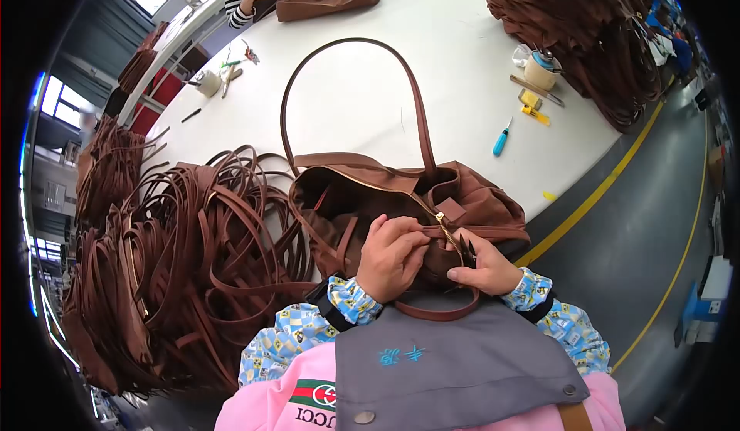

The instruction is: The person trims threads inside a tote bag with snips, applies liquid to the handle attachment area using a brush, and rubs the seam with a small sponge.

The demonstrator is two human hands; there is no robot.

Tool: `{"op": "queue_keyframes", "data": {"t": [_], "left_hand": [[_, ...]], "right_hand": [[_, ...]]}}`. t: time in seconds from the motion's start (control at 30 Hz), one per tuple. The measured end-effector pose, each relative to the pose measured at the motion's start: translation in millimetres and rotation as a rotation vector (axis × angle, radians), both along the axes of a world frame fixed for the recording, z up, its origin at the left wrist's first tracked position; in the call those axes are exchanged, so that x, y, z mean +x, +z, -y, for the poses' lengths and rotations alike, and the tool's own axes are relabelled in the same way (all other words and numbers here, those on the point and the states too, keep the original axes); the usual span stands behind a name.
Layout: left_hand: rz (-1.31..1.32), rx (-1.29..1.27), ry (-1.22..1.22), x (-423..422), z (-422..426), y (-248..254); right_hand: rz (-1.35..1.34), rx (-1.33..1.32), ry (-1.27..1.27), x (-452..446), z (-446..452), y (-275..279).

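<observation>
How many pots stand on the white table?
2: left pot near the left edge of the table; right pot beside the brown pile. Others may be hidden.

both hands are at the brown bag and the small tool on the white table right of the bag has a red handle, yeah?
Not quite: in the head view, the small tool has a blue handle, not red. Left hand and right hand are indeed at the brown bag, and the tool lies right of it on the white table.
</observation>
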State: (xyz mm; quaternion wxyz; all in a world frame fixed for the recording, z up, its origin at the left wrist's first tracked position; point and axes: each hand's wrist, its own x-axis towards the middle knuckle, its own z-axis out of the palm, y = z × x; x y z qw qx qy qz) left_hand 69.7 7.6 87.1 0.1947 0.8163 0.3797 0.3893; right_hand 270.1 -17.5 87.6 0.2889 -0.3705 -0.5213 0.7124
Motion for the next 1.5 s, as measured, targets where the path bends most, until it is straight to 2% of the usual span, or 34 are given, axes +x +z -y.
{"op": "queue_keyframes", "data": {"t": [0.1,0.3,0.47,0.57,1.03,1.33,1.4,1.43,1.5], "left_hand": [[-0.041,0.04,0.008,3,-2,0],[-0.063,0.057,0.041,10,-1,4],[-0.048,0.051,0.062,17,-1,3],[-0.058,0.032,0.062,19,-2,2],[-0.099,-0.026,0.014,19,-3,-2],[0.001,-0.083,0.059,13,-2,-5],[0.094,-0.315,-0.014,12,-2,-4],[0.096,-0.316,-0.011,12,-2,-4],[0.03,-0.565,-0.063,12,-3,-6]], "right_hand": [[-0.043,-0.061,0.015,1,-1,0],[-0.03,-0.02,0.018,3,-2,2],[0.005,0.148,-0.01,0,-5,-2],[-0.029,0.021,0.018,0,-6,6],[-0.046,0.037,0.028,4,-7,-3],[-0.021,0.034,0.046,5,-7,-2],[-0.029,0.006,0.046,8,-7,-4],[-0.029,0.036,0.038,9,-6,-6],[-0.026,0.067,0.033,13,-6,-13]]}}
